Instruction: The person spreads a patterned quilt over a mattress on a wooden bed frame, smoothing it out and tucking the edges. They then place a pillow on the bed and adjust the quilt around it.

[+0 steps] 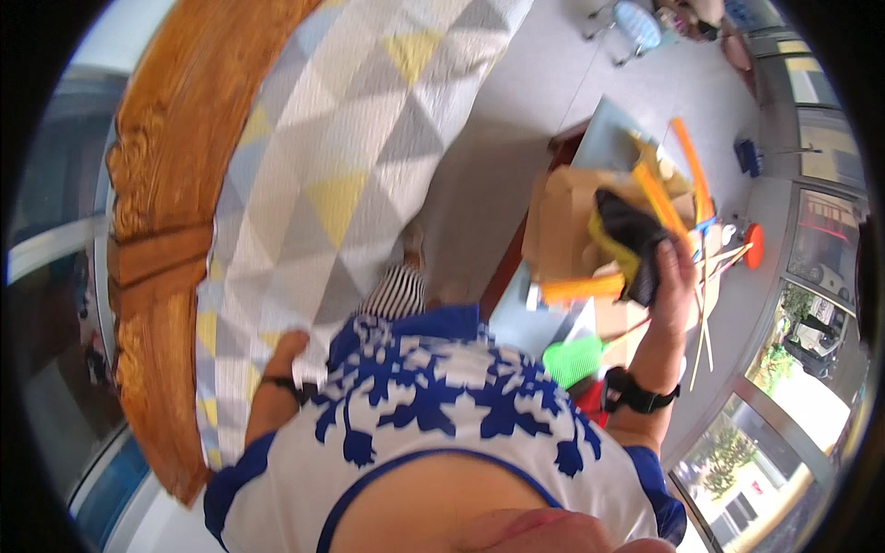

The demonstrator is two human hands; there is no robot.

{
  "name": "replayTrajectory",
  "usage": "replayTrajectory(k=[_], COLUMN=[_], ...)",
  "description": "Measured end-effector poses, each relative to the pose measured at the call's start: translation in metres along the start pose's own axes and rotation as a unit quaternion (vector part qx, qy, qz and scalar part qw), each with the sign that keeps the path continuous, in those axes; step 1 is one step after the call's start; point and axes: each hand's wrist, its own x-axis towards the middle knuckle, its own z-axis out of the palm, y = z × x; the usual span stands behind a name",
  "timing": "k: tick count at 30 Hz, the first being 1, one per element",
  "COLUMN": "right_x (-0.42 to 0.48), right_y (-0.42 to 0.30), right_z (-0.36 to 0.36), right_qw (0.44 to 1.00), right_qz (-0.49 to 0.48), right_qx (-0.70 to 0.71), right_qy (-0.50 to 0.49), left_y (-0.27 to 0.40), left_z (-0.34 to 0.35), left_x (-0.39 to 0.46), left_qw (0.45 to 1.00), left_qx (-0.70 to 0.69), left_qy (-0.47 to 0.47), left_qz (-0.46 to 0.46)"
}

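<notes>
A black and yellow cloth item (632,242) is gripped in my right hand (672,276), held above a cardboard box (563,225) on a small table. My left hand (292,345) is low beside my body at the near part of a sofa, over its cover (387,145) patterned with triangles. I see no object in it, and its fingers are partly hidden. Orange strips (691,173) stick up by the box, and another orange bundle (582,287) lies in front of it. A green plastic fly swatter (575,361) rests near my right forearm.
The carved wooden frame (187,138) of the sofa curves along the left. The table's grey-blue top (529,311) is at the right, with thin sticks (702,311) and a red round object (753,246) beyond. A blue stool (637,24) stands on the tiled floor; windows line the right wall.
</notes>
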Motion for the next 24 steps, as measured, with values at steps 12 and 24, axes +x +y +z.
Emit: replayTrajectory(k=[12,24], right_x=[0.077,0.149], right_y=[0.071,0.106], right_z=[0.032,0.064], right_qw=[0.936,0.89], right_qz=[-0.006,0.058], right_qx=[-0.351,-0.45], right_qy=[0.021,0.04], left_y=[-0.011,-0.062], left_z=[-0.17,-0.388], left_x=[0.034,0.063], left_qw=[0.974,0.91], left_qx=[-0.189,-0.276], left_qy=[0.127,0.31], left_qz=[-0.002,-0.019])
